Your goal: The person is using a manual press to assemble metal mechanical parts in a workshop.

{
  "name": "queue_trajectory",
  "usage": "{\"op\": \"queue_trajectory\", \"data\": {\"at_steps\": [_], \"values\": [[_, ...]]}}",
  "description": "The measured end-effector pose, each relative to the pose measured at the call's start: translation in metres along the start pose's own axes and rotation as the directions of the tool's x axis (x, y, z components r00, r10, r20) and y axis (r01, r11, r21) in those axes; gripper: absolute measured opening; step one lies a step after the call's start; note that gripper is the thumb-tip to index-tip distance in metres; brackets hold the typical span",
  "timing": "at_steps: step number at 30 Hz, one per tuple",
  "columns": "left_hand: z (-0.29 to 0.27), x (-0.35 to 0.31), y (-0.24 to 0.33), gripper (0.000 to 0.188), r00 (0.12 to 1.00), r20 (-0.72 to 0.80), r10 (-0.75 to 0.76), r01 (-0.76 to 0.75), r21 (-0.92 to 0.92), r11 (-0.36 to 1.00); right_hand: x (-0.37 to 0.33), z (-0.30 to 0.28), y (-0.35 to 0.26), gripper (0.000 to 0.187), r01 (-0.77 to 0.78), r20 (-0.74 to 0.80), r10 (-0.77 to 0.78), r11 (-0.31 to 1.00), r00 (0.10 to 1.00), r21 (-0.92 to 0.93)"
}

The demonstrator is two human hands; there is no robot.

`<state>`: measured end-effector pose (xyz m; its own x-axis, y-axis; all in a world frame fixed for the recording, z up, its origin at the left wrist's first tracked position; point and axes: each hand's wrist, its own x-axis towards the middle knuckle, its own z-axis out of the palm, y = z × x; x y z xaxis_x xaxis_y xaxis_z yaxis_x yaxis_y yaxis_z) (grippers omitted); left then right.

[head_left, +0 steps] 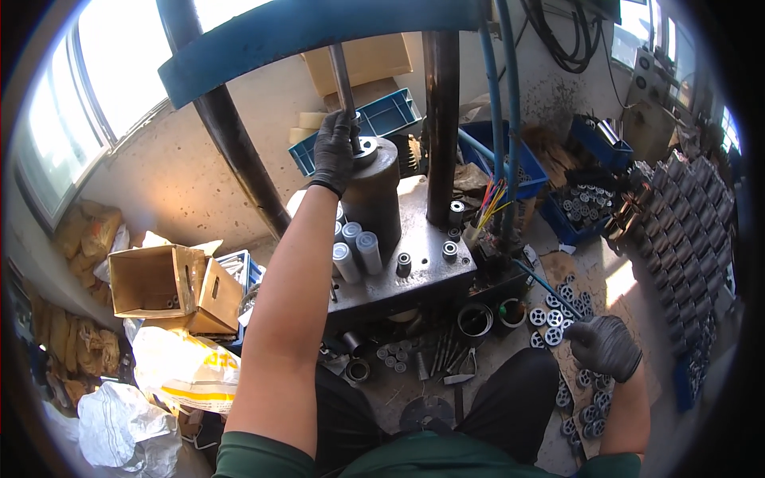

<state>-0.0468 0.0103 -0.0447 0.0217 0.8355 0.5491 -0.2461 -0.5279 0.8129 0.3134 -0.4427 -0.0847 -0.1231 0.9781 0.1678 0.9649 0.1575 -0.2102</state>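
Observation:
My left hand (334,150), in a dark glove, reaches up to the press and is closed against the lower part of an upright metal rod (342,76). The rod stands over a metal ring (367,150) on top of a thick dark cylinder (376,195). My fingertips are partly hidden there. Off to the right, my gloved right hand (607,348) is wrapped round the end of a blue lever (544,287). Several grey cylindrical parts (346,259) stand beside the thick cylinder on the press table (382,288). Small ring-shaped parts (450,251) sit near its right edge.
A blue crossbeam (319,40) and dark columns (442,127) frame the press. Cardboard boxes (151,283) and white sacks (131,430) lie left. Spoked wheels (554,317) cover cardboard below my right hand. Dark parts (677,231) are stacked right. A hammer (459,386) lies between my legs.

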Motion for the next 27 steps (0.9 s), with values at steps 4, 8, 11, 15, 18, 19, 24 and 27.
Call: {"op": "queue_trajectory", "data": {"at_steps": [4, 8, 11, 15, 18, 19, 24, 27], "values": [[-0.004, 0.004, -0.003, 0.03, 0.999, 0.019, -0.05, 0.05, -0.029, 0.998, -0.013, 0.007, 0.009, 0.011, 0.02, 0.075, -0.016, 0.998, 0.997, -0.052], [-0.002, 0.005, -0.006, 0.025, 0.996, 0.026, -0.083, 0.084, -0.032, 0.996, -0.021, 0.013, 0.006, 0.011, -0.011, 0.111, 0.018, 0.998, 0.994, -0.058], [-0.003, 0.006, -0.007, 0.024, 0.999, -0.003, -0.054, 0.054, -0.028, 0.998, -0.015, 0.009, -0.002, 0.012, -0.033, 0.131, 0.04, 0.998, 0.991, -0.057], [-0.005, 0.006, -0.004, 0.024, 0.994, 0.04, -0.103, 0.103, 0.002, 0.995, -0.013, 0.007, -0.006, 0.014, -0.058, 0.157, 0.066, 0.997, 0.985, -0.054], [-0.003, 0.006, -0.003, 0.025, 0.99, 0.021, -0.14, 0.14, -0.028, 0.99, -0.014, 0.004, -0.004, 0.015, -0.067, 0.178, 0.074, 0.997, 0.981, -0.042], [-0.003, 0.005, -0.003, 0.025, 0.99, 0.021, -0.14, 0.141, -0.029, 0.99, -0.012, 0.003, -0.002, 0.013, -0.035, 0.184, 0.047, 0.997, 0.982, -0.069], [-0.006, 0.005, -0.004, 0.026, 0.987, 0.034, -0.155, 0.156, -0.024, 0.987, -0.002, -0.004, 0.003, 0.013, 0.017, 0.12, -0.016, 1.0, 0.993, -0.008], [-0.005, 0.006, -0.004, 0.027, 0.987, 0.014, -0.157, 0.157, -0.02, 0.987, -0.003, -0.003, 0.004, 0.018, -0.114, 0.034, 0.112, 0.992, 0.993, 0.062]]}}
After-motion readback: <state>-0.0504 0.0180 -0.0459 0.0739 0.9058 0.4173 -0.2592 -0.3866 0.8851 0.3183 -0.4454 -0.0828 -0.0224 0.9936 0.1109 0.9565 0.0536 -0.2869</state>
